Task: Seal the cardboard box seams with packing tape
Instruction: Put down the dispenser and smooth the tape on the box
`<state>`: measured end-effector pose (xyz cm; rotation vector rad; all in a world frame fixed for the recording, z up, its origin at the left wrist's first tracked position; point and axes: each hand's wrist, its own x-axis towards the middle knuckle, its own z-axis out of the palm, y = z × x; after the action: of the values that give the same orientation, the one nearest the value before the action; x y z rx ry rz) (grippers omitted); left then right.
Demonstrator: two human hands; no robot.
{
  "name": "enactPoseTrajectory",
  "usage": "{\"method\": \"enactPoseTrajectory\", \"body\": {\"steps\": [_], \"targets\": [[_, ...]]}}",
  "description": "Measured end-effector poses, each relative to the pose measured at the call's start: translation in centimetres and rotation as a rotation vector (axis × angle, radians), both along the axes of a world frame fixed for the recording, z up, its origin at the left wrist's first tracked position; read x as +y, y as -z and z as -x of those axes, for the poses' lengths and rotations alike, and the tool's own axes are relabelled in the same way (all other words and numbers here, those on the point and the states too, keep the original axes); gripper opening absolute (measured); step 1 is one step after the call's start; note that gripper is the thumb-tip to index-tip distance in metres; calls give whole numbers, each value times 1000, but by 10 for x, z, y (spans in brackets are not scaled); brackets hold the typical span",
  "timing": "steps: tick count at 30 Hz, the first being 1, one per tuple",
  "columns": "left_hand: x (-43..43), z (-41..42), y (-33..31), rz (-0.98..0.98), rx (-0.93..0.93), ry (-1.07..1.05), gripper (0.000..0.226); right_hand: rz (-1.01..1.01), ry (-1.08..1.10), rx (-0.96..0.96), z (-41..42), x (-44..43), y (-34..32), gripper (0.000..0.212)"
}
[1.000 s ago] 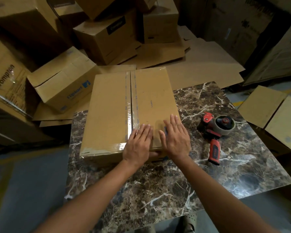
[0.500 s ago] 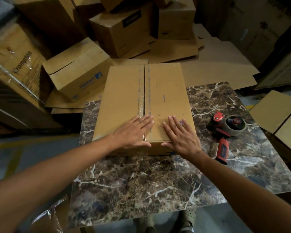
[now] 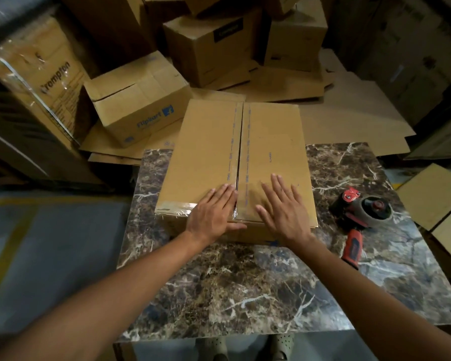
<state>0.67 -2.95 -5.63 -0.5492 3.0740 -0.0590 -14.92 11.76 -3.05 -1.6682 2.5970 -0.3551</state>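
Head view: I press both palms flat on the box (image 3: 240, 162), which lies on the far half of the marble table (image 3: 219, 282), its far end overhanging the table edge. My left hand (image 3: 214, 212) rests just left of the centre seam (image 3: 238, 157) with the thumb hooked over the near edge; my right hand (image 3: 284, 207) lies just right of it, fingers spread wide. Neither hand holds anything. Clear tape (image 3: 177, 207) glints along the near left edge and crinkles at the corner; whether tape runs the full length of the centre seam I cannot tell, though its near end shines. The tape gun (image 3: 362, 214), red-handled with a roll mounted, lies on the table to the right of the box, apart from it and near my right hand.

The box looks flat, stiff across its flaps and probably light, so I judge it would slide on the polished marble if pushed sideways; downward palm pressure beside the seam should hold it and keep the flaps level. The flaps could bow if pressed mid-panel, so the near edge is the better purchase. The gun is best taken by its handle, away from the cutting end. Loose cartons (image 3: 138, 102) crowd the floor beyond.
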Motion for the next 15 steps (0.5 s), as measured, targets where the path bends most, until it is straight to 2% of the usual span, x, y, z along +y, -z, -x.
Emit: {"method": "enactPoseTrajectory", "body": {"steps": [3, 8, 12, 15], "targets": [[-2, -2, 2, -41, 60, 24, 95, 100, 10, -67, -18, -29, -3, 70], [-18, -9, 8, 28, -56, 155, 99, -10, 79, 2, -25, -39, 18, 71], [-56, -14, -1, 62, -144, 348, 90, -13, 18, 70, -27, -39, 18, 73], [-63, -14, 2, 127, -158, 357, 91, -35, -19, 90, -28, -38, 19, 73]]}}
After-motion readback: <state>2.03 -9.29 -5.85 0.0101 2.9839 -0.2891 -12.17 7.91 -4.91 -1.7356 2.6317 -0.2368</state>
